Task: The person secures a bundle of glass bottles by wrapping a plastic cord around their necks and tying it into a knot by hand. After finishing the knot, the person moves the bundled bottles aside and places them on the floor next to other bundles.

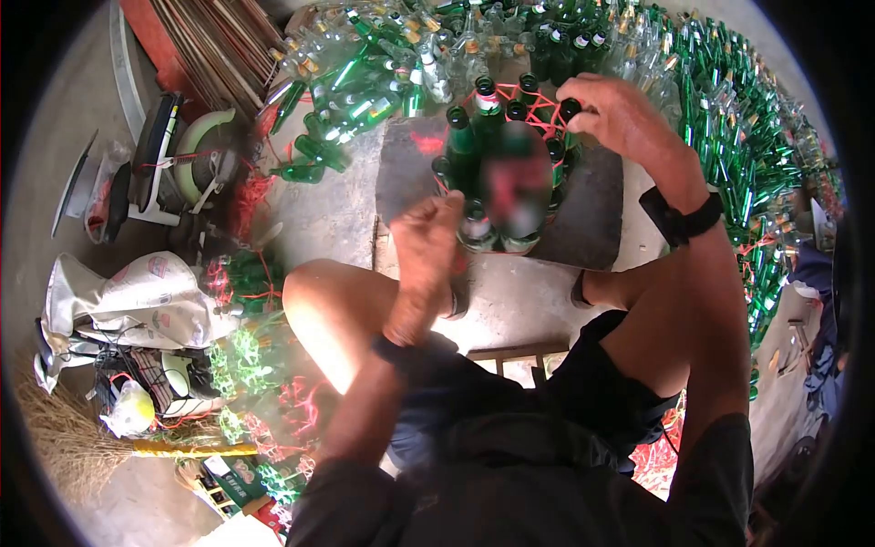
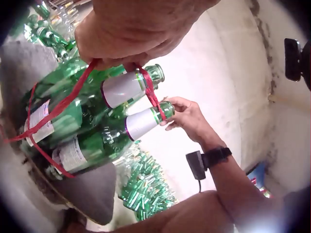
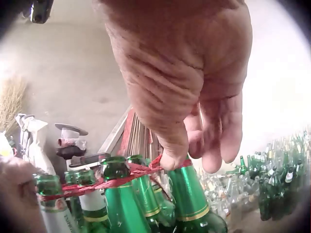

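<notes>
Several green glass bottles (image 1: 462, 141) stand upright in a bundle on a dark board (image 1: 410, 173), with red plastic strapping (image 2: 73, 99) running around their bodies and necks. My left hand (image 1: 424, 239) is at the near left of the bundle, fingers curled round the strapping, which runs taut up into them in the left wrist view. At the bundle's far right my right hand (image 1: 620, 114) pinches the neck of a green bottle (image 3: 189, 194), its thumb (image 3: 174, 158) against the strapping there. The head view is blurred over the bundle's middle.
Piles of green and clear bottles (image 1: 729, 137) lie behind and to the right. On the left are a fan-like machine (image 1: 196, 159), a white sack (image 1: 150, 296), a straw broom (image 1: 73, 438) and tangled netting (image 1: 241, 360). Long boards (image 1: 214, 46) lean at the back left.
</notes>
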Demonstrator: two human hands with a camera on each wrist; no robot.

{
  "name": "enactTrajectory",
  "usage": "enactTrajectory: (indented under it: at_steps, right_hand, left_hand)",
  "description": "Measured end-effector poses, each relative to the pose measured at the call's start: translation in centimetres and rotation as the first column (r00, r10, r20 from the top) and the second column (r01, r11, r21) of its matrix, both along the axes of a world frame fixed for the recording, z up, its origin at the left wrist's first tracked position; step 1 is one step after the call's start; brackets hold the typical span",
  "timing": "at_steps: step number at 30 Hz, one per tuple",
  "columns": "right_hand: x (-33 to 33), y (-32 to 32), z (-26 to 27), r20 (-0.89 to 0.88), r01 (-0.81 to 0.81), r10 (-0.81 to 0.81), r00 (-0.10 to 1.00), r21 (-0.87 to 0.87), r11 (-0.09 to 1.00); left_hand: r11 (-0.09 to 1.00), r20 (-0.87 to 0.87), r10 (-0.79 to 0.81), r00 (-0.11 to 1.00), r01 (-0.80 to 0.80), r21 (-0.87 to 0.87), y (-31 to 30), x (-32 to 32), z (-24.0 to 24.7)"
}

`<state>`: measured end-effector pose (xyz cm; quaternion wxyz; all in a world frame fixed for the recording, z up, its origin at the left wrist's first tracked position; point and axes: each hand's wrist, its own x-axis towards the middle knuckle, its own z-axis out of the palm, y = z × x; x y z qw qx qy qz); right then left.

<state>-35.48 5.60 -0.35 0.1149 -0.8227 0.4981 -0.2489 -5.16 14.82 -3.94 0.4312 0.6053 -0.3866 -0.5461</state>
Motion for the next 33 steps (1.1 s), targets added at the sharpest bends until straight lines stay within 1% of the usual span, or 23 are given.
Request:
enactTrajectory:
  at_steps: [1, 2, 3, 4, 5, 6, 8, 9, 10, 12, 14, 15, 16, 18, 19, 21, 23, 25, 26, 28, 29, 32, 33]
  right_hand:
    - [-0.3, -0.3, -0.1, 0.015, 0.015, -0.014, 1.000, -0.097, 0.995]
    - [-0.5, -0.2, -0.5, 0.007, 0.018, -0.017, 1.000, -0.096, 0.995]
    - [-0.4, -0.1, -0.9, 0.032, 0.047, -0.043, 0.999, -0.132, 0.990]
    - [-0.1, 0.1, -0.7, 0.058, 0.077, -0.068, 0.996, -0.170, 0.982]
    - [0.2, 0.7, -0.7, 0.072, 0.154, -0.146, 0.987, -0.133, 0.979]
    - [0.3, 1.3, -0.2, 0.067, 0.151, -0.143, 0.987, -0.140, 0.979]
    - [0.6, 2.7, 0.8, 0.084, 0.155, -0.155, 0.984, -0.003, 0.988]
    - [1.1, 3.8, 1.5, 0.090, 0.163, -0.188, 0.978, 0.234, 0.959]
    - [1.7, 5.0, 2.1, 0.090, 0.163, -0.189, 0.978, 0.234, 0.959]
    - [3.1, 7.0, 2.9, 0.127, -0.011, -0.033, 0.991, 0.334, 0.943]
    - [4.3, 8.6, 2.4, 0.095, -0.050, 0.020, 0.995, 0.318, 0.947]
    - [4.7, 8.8, 2.3, -0.003, -0.041, 0.044, 0.999, 0.283, 0.958]
    - [4.4, 8.5, 2.5, -0.007, -0.041, 0.045, 0.999, 0.278, 0.960]
    - [3.0, 7.6, 3.2, -0.118, -0.168, 0.189, 0.975, 0.168, 0.971]
    - [1.9, 6.8, 4.4, -0.134, -0.119, 0.165, 0.977, 0.294, 0.948]
    - [0.0, 5.5, 7.1, -0.180, -0.059, 0.126, 0.976, 0.335, 0.940]
    - [-2.0, 5.2, 9.2, -0.201, -0.048, 0.128, 0.971, 0.359, 0.932]
    - [-3.0, 5.5, 10.7, -0.282, -0.016, 0.133, 0.950, 0.381, 0.925]
    - [-2.9, 6.0, 11.0, -0.282, -0.019, 0.137, 0.950, 0.383, 0.924]
    - [-1.3, 8.4, 11.5, -0.199, -0.028, 0.149, 0.969, 0.508, 0.861]
    - [-0.6, 9.6, 11.2, -0.200, -0.024, 0.146, 0.969, 0.510, 0.860]
    - [2.0, 12.7, 9.0, -0.180, -0.112, 0.201, 0.963, 0.412, 0.905]
    - [3.2, 13.6, 7.7, -0.111, -0.110, 0.152, 0.982, 0.319, 0.941]
  left_hand:
    - [1.000, -0.029, 0.004, 1.000, -0.004, -0.024, 0.6, -0.5, -0.8]
    - [0.999, -0.058, 0.006, 0.998, -0.009, -0.046, 1.1, -1.0, -1.9]
    - [0.988, -0.131, 0.038, 0.991, -0.057, -0.146, 1.4, -1.6, -3.6]
    - [0.988, -0.139, 0.035, 0.990, -0.056, -0.147, 1.5, -1.9, -4.0]
    - [0.988, -0.186, 0.062, 0.981, -0.087, -0.129, 1.6, -2.1, -4.2]
    - [0.987, -0.231, 0.091, 0.969, -0.119, -0.109, 1.6, -2.2, -4.4]
    - [0.987, -0.243, 0.073, 0.967, -0.105, -0.123, 1.7, -2.1, -4.5]
    - [0.987, -0.250, 0.047, 0.967, -0.083, -0.136, 1.6, -2.0, -4.4]
    - [0.987, -0.250, 0.047, 0.967, -0.083, -0.136, 1.6, -2.0, -4.3]
    - [0.995, -0.263, 0.024, 0.965, -0.048, -0.086, 1.5, -1.8, -4.0]
    - [0.995, -0.259, 0.029, 0.965, -0.052, -0.082, 1.6, -1.8, -3.7]
    - [0.995, -0.256, 0.038, 0.966, -0.060, -0.078, 1.6, -1.9, -3.3]
    - [0.995, -0.260, 0.037, 0.965, -0.061, -0.083, 1.6, -2.0, -3.0]
    - [0.997, -0.289, 0.051, 0.956, -0.067, -0.046, 1.7, -2.1, -2.4]
    - [0.997, -0.294, 0.051, 0.954, -0.067, -0.043, 1.8, -2.0, -2.5]
    - [0.995, -0.223, 0.013, 0.975, -0.033, -0.089, 1.5, -1.6, -2.9]
    - [0.990, -0.237, -0.002, 0.971, -0.031, -0.135, 1.2, -1.4, -4.2]
    - [0.984, -0.246, -0.010, 0.969, -0.035, -0.177, 1.2, -1.6, -4.0]
    - [0.984, -0.260, -0.003, 0.966, -0.043, -0.171, 1.4, -1.7, -3.8]
    - [0.985, -0.273, 0.000, 0.962, -0.047, -0.164, 1.4, -1.6, -3.8]
    - [0.984, -0.291, -0.005, 0.957, -0.047, -0.171, 1.4, -1.5, -4.1]
    - [0.983, -0.300, 0.005, 0.954, -0.060, -0.174, 1.4, -1.8, -3.9]
    - [0.983, -0.284, 0.022, 0.959, -0.072, -0.167, 1.4, -1.9, -3.8]
